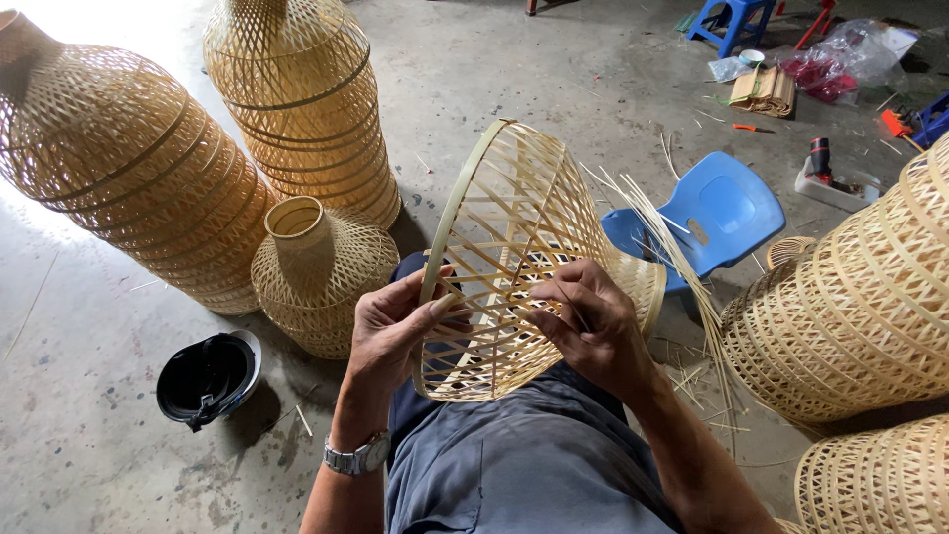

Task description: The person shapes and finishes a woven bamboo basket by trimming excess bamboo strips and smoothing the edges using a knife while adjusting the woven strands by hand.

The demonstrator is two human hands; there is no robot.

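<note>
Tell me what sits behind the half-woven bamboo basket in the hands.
Behind the half-woven bamboo basket, a blue plastic chair shows on the concrete floor; its near edge and legs are covered.

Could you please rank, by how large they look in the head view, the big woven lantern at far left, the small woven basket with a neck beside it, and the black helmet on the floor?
1. Big woven lantern, clearly largest.
2. Small woven basket with a neck.
3. Black helmet, smallest, though it lies slightly nearer the camera.
</note>
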